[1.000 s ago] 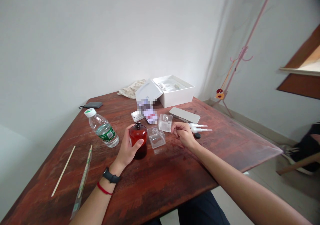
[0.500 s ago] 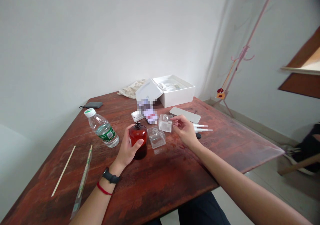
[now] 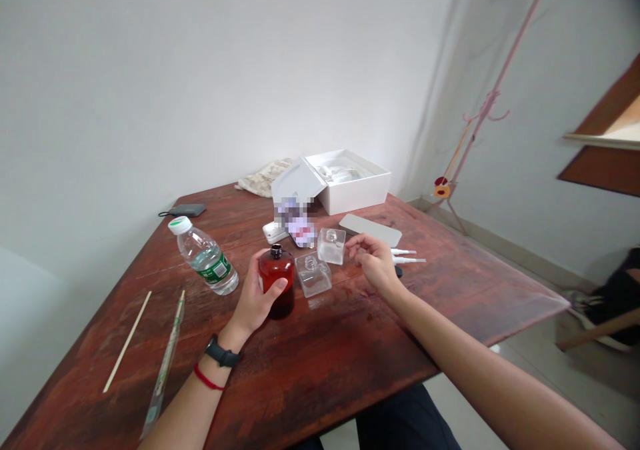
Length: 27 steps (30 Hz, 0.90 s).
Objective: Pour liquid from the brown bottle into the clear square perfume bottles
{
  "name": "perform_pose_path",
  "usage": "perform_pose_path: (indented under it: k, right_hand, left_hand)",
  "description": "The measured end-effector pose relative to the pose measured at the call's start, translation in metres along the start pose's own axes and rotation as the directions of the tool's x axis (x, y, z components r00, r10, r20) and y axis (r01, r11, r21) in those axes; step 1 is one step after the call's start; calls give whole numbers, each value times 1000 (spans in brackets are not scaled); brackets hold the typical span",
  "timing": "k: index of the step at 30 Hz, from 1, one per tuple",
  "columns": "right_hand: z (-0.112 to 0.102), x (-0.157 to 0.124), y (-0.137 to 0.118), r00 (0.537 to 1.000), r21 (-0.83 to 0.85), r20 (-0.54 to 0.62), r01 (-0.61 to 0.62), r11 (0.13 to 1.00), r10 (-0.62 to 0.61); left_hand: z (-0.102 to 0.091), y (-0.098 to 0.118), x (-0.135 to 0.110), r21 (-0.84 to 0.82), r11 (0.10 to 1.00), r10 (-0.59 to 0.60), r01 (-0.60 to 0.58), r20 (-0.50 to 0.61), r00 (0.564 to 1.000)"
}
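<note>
The left grip [image 3: 253, 300] holds a round, glossy amber bottle [image 3: 277, 267]; the right grip [image 3: 375, 261], loosely parted, hangs near a clear, square bottle [image 3: 331, 251].

We wear a wide blk band [image 3: 223, 352] on our L wrist [image 3: 231, 333], w/ a thin red cord [image 3: 207, 378] nearer the elbow; both forearms bare, dk trousers [image 3: 405, 420] below.

Amber bottle [image 3: 277, 280] hides part of the left grip [image 3: 256, 302]; right grip [image 3: 374, 261] partly covers black cap [image 3: 399, 271]; phone [image 3: 302, 231] pixelated
</note>
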State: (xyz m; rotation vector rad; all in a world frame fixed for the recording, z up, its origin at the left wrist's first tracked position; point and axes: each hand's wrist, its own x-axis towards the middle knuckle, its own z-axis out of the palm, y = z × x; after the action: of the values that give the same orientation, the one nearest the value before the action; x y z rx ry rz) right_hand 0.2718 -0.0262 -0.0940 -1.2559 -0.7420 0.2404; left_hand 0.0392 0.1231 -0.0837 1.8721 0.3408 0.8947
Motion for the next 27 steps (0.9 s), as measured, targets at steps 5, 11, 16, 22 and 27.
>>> perform_pose_path:
  k: [5,11,16,22,27]
  right_hand:
    - [-1,-1,-1,1000,29,8,-17,999,16]
    - [0,-1,-2,998,88,-2,-55,995,55]
    - [0,0,-2,994,154,9,-107,982,107]
    - [1,-1,1,987,211,10,-158,965,160]
    - [1,0,3,983,252,15,-180,951,182]
  left_hand:
    - [0,0,0,5,1000,-8,9,-12,1000]
    - [0,-1,0,-4,1000,-11,10,-15,1000]
    - [0,-2,0,13,1000,-2,2,-11,1000]
    - [0,0,0,9,1000,0,0,-1,1000]
    - [2,2,0,-24,1000,4,-4,1,1000]
